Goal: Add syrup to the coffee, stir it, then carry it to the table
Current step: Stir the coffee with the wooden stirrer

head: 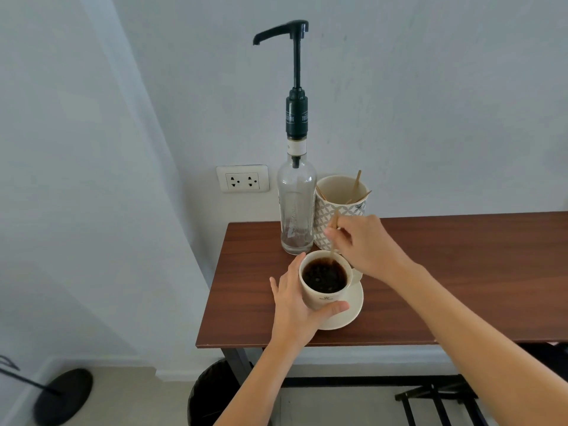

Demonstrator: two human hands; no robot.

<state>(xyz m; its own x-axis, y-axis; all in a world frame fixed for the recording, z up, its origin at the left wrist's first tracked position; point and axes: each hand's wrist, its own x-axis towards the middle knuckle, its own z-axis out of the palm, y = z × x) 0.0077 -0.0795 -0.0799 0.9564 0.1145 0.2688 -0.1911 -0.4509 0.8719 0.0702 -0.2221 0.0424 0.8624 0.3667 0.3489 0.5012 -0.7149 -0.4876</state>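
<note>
A cream coffee cup (319, 298) full of dark coffee stands on a matching saucer (352, 309) near the left front of a brown tabletop. My left hand (293, 305) wraps around the cup's left side. My right hand (365, 244) pinches a thin wooden stir stick (333, 241) whose lower end dips into the coffee. Just behind the cup stands a clear glass syrup bottle (296, 210) with a tall dark pump, its spout pointing left. The bottle looks almost empty.
A patterned paper cup (332, 210) holding several wooden stir sticks stands right of the bottle, against the wall. A double wall socket (242, 178) is left of the bottle. Under the brown table (461, 272) are a black bin (212, 392) and a black rack (442, 401).
</note>
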